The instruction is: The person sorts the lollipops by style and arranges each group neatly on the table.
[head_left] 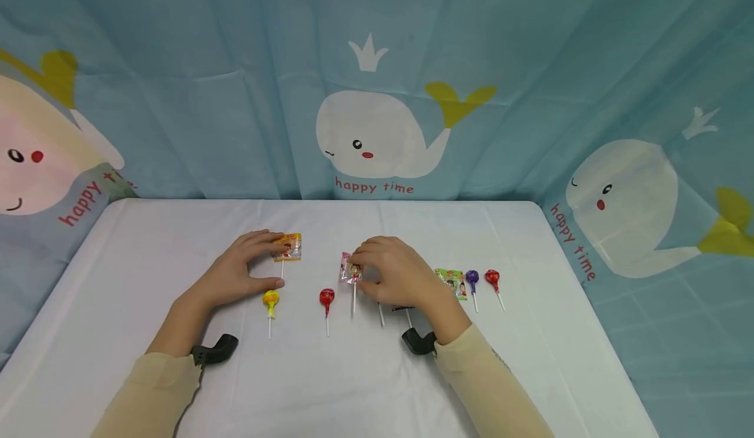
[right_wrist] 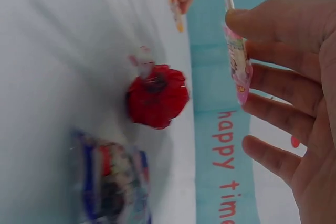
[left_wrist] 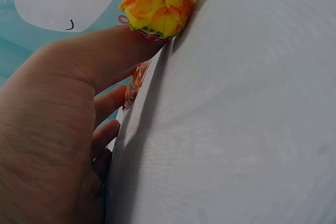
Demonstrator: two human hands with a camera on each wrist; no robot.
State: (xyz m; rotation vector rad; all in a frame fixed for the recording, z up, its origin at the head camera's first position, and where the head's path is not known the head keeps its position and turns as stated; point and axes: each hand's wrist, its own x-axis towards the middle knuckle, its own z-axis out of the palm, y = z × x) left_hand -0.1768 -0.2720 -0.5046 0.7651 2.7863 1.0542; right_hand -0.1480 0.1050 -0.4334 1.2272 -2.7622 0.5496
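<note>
Right hand hides two lollipop heads.

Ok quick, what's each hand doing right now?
Left hand: fingertips rest on the orange lolly, thumb beside the yellow lolly; a grip cannot be told.
Right hand: pinching the pink lolly.

- table: covered in plain white
- backdrop: teal, printed with white whales
- lollipops: one wrapped in orange, pink, yellow, red, green, purple
- sleeves: beige
</note>
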